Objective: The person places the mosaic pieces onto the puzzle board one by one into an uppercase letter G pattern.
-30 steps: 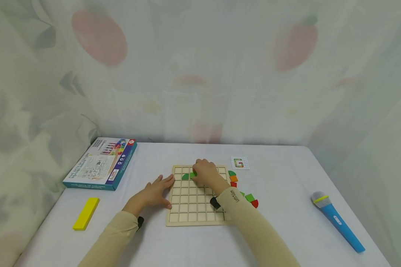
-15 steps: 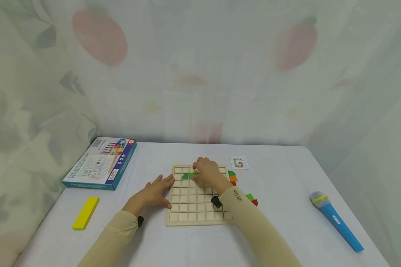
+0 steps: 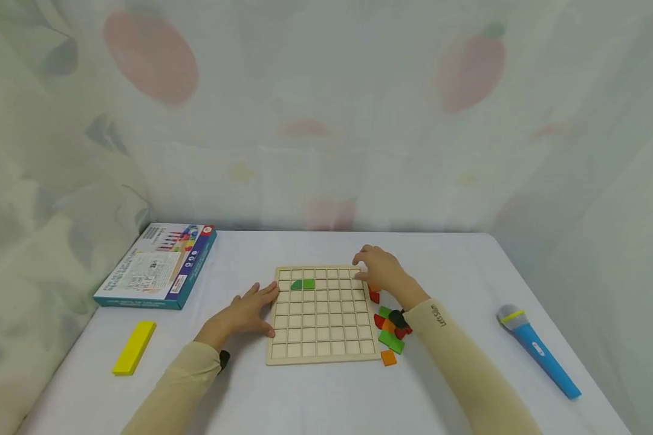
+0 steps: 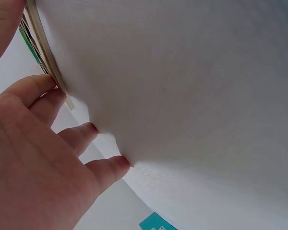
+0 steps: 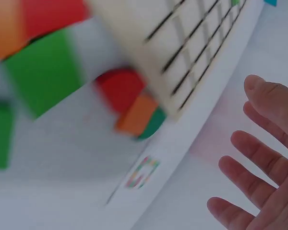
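Observation:
A wooden grid board (image 3: 323, 358) lies flat on the white table. Side by side in its upper left cells sit a dark green quarter-round tile (image 3: 297, 284) and a light green square tile (image 3: 308, 284). My left hand (image 3: 245, 314) rests with spread fingers against the board's left edge; in the left wrist view its fingertips touch the edge and the cloth. Over the far right corner is my right hand (image 3: 383, 273), its fingers loosely bent around nothing. Just below it lies a red tile (image 3: 374, 296). The right wrist view shows the right hand's fingers (image 5: 249, 143) apart.
Several green, red and orange tiles (image 3: 392, 342) lie along the board's right side. A small pattern card (image 5: 143, 172) shows in the right wrist view. Further out are a blue toy microphone (image 3: 544, 353), a yellow bar (image 3: 134, 348) and a flat game box (image 3: 155, 266).
My right hand has let go of the light green square in its cell and moved right to the board's far right corner. My left hand stays at the left edge.

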A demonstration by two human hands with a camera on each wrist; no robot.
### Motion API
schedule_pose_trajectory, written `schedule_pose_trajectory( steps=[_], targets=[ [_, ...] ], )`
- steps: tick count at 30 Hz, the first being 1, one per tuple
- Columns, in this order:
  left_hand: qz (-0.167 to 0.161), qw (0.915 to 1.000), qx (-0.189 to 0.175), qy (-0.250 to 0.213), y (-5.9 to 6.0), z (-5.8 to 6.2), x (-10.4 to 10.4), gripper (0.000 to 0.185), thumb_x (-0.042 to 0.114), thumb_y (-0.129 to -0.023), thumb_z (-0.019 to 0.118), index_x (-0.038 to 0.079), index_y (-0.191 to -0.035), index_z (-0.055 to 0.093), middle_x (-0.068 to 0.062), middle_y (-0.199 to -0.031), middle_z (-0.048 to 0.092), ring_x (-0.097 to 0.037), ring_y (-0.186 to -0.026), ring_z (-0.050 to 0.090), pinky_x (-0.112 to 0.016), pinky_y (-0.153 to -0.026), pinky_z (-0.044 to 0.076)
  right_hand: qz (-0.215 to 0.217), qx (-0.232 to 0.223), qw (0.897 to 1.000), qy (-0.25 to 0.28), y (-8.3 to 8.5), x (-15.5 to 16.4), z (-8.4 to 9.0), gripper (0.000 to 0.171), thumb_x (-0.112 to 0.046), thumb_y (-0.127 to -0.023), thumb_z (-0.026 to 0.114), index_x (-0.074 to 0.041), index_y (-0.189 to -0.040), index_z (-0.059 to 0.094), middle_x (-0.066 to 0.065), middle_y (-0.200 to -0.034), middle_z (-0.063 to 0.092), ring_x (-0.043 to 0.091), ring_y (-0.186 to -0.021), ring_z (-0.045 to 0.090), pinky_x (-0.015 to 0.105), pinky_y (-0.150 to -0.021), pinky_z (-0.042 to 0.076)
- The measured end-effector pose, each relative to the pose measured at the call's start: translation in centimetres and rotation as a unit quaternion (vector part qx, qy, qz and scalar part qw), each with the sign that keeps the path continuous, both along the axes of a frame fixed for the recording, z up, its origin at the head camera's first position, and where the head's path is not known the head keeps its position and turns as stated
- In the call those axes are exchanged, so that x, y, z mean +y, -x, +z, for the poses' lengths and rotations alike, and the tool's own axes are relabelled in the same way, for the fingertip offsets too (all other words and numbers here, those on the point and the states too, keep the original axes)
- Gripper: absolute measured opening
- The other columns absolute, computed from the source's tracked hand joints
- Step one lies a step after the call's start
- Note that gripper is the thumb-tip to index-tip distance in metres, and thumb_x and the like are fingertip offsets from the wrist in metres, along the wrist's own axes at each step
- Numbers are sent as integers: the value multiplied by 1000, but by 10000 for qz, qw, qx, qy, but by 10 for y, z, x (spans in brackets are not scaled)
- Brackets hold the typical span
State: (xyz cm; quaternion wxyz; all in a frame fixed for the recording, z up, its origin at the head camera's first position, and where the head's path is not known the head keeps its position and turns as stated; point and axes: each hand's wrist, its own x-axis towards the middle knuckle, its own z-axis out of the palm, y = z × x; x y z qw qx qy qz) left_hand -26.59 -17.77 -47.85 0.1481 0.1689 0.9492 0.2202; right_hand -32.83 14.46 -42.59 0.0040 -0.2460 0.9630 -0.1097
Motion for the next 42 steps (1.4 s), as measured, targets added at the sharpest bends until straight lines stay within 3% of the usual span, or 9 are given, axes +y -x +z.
schedule_pose_trajectory(
  steps=[10, 15, 19, 42],
  targets=[
    [17, 10000, 12, 12, 2, -3, -4, 105, 38, -60, 82, 12, -146, 27, -3, -153, 17, -40, -139, 5, -72, -98, 8, -160, -253, 9993, -238, -3, 42, -28, 14, -28, -79, 73, -20, -89, 71, 2, -105, 58, 20, -94, 53, 37, -81, 49],
    [11, 10000, -51, -61, 0, -1, -1, 105, 37, -60, 82, 12, -146, 28, -4, -153, 17, -40, -138, 5, -72, -98, 8, -283, -377, 9986, -245, -1, 50, -37, 16, -29, -80, 72, -19, -92, 72, 9, -120, 56, 27, -111, 51, 44, -93, 44],
    [3, 10000, -36, -54, -1, 1, 0, 104, 36, -60, 82, 11, -146, 28, -5, -153, 18, -41, -138, 5, -72, -98, 7, -305, -392, 9987, -127, -1, 52, -39, 16, -26, -81, 71, -17, -94, 71, 11, -126, 53, 30, -118, 47, 48, -97, 41],
    [-63, 10000, 4, -14, -1, 0, -2, 104, 37, -61, 82, 10, -146, 27, -6, -153, 17, -41, -138, 6, -72, -98, 8, -563, -517, 9970, -120, -2, 52, -43, 16, -30, -79, 73, -20, -91, 69, 10, -125, 53, 29, -117, 47, 48, -96, 41]
  ],
)
